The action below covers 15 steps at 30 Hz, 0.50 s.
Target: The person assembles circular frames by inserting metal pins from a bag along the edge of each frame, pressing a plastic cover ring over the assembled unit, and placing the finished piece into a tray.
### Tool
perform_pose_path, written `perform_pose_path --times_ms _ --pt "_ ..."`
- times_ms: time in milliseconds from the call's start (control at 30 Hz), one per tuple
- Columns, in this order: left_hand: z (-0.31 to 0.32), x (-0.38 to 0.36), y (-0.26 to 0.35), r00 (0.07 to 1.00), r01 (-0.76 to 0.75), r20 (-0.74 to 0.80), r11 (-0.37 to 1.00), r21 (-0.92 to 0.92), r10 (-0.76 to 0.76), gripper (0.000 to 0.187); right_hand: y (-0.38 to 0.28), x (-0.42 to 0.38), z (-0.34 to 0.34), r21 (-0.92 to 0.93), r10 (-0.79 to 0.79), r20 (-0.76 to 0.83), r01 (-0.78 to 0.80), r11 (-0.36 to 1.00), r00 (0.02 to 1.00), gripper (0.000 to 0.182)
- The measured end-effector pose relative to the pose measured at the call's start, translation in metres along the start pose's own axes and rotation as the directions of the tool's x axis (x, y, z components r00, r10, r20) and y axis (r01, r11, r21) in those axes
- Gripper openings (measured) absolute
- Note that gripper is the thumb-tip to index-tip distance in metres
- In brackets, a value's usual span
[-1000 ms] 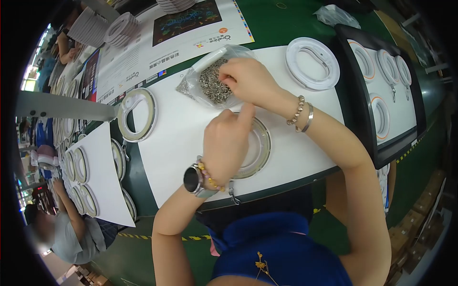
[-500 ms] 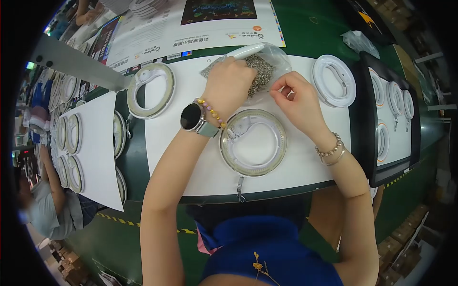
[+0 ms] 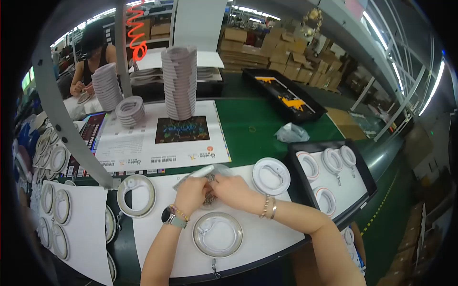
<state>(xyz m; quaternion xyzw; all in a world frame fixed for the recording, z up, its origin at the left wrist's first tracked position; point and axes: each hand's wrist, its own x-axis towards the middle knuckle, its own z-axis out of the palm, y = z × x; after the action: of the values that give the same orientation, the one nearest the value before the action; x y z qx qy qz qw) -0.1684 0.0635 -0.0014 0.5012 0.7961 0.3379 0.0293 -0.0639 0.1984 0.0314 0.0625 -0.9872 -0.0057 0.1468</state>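
My left hand (image 3: 192, 191), with a watch at its wrist, is over a clear plastic bag (image 3: 217, 168) of small metal parts (image 3: 210, 200). From the other side my right hand (image 3: 233, 191) meets it, fingertips close to the left ones. The fingers of both hands are pinched together; whatever is between them is too small or hidden to make out. Nearer me lies a white ring-shaped part (image 3: 196, 240) with a clear rim, a metal clip (image 3: 215, 271) hanging from its lower edge. A similar ring (image 3: 123, 202) lies left, and a white ring (image 3: 258, 181) lies right.
A black tray (image 3: 292, 162) with several white rings stands at right. A white board (image 3: 86, 238) holding more rings is at left. Behind stand a tall stack of rings (image 3: 179, 86), a metal post (image 3: 57, 119) and a black tray (image 3: 305, 110). A person sits at far left.
My view has tilted up, bringing the stacks and back of the workshop into sight. My right hand has come in from the bag's right side to meet my left hand over it.
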Motion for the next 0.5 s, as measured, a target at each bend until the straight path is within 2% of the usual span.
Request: perform_pose_path --times_ms 33,67,100,133,167,200,233,300,367,433,467,500 --pt "0.000 -0.001 -0.002 1.000 0.000 -0.007 1.000 -0.014 0.000 0.009 0.001 0.011 -0.016 -0.020 -0.031 0.001 0.031 0.999 1.000 0.017" --pt "0.000 -0.002 -0.005 1.000 -0.009 -0.002 0.999 -0.034 0.009 0.008 0.002 0.027 -0.043 -0.157 0.041 -0.081 -0.053 0.986 0.996 0.020" --pt "-0.002 -0.002 -0.003 1.000 -0.009 -0.009 1.000 -0.025 0.009 0.008 0.009 0.045 -0.079 -0.187 0.082 -0.150 -0.110 0.976 0.985 0.014" --pt "-0.003 -0.004 -0.001 1.000 -0.008 -0.013 1.000 -0.018 0.008 0.008 0.013 0.062 -0.122 -0.146 0.066 -0.338 -0.122 0.982 0.939 0.007" --pt "-0.004 -0.005 0.000 1.000 -0.008 -0.013 1.000 -0.009 0.007 0.008 0.023 0.078 -0.154 -0.193 -0.052 -0.614 -0.086 0.978 0.787 0.014" --pt "-0.004 -0.006 -0.001 1.000 -0.012 -0.022 1.000 -0.018 0.011 0.008 0.028 0.091 -0.191 -0.284 -0.073 -0.714 -0.193 0.939 0.697 0.020" --pt "-0.004 -0.006 -0.001 0.999 -0.016 -0.031 0.999 -0.028 0.015 0.008 0.032 0.106 -0.222 -0.224 -0.091 -0.840 -0.190 0.956 0.535 0.012" --pt "-0.003 -0.006 -0.002 0.999 -0.023 -0.041 0.999 -0.032 0.021 0.008 0.035 0.124 -0.271 -0.401 -0.145 -0.859 -0.467 0.789 0.492 0.019" --pt "-0.002 -0.006 -0.002 0.999 -0.021 -0.036 1.000 -0.021 0.020 0.009 0.029 0.146 -0.296 -0.442 -0.191 -0.868 -0.537 0.719 0.458 0.016" --pt "0.000 -0.006 -0.003 0.999 -0.024 -0.037 0.999 -0.033 0.022 0.009 0.058 0.162 -0.308 -0.698 -0.387 -0.707 -0.494 0.519 0.592 0.009" --pt "0.000 -0.006 -0.005 0.999 -0.017 -0.032 0.999 -0.039 0.016 0.010 0.039 0.155 -0.310 -0.789 -0.212 -0.584 -0.486 0.377 0.784 0.007" --pt "0.001 -0.006 -0.006 0.999 -0.028 -0.033 0.999 -0.028 0.027 0.010 0.019 0.150 -0.313 -0.876 0.005 -0.427 -0.414 0.248 0.904 0.009"
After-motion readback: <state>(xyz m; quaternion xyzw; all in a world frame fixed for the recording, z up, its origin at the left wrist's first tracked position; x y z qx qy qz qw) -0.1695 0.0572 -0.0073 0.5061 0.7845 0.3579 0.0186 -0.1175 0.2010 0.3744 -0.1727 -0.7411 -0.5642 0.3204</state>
